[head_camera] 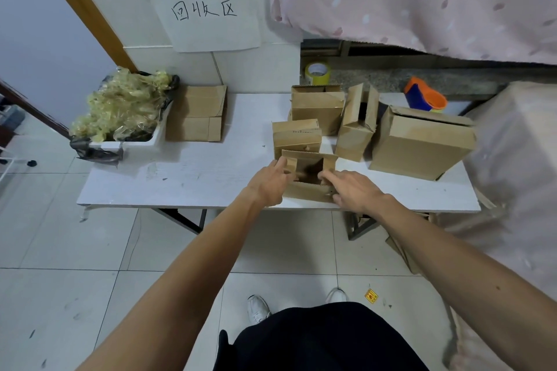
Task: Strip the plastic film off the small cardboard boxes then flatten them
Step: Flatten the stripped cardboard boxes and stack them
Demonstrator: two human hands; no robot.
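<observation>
White folding table taken as the reference for all places.

Far left corner of the table: one white bin lined with a black bag, heaped over its rim with crumpled yellowish plastic film; evidently the dump for stripped wrap, set out of the working area.

Just right of the bin, along the table's back edge: a pile of flattened brown cardboard, lying flat; number of sheets cannot be told; likely the finished stack.

Table's near edge, right of centre: left hand with fingers mostly straight, pressed against the left flap of a small open-topped brown cardboard box; right hand curls over the box's near right corner, fingers inside the rim and thumb outside, gripping the wall. Judged: one hand on each side to collapse it; no film evident on it.

Behind it, toward the table's back right: four more brown boxes not yet flattened; a small shut one, a second further back, a tilted one with its end open, one large one. Five standing boxes in all.

On the ledge behind the table: one yellow tape roll; one orange-and-blue plastic object, kind unclear.
</observation>
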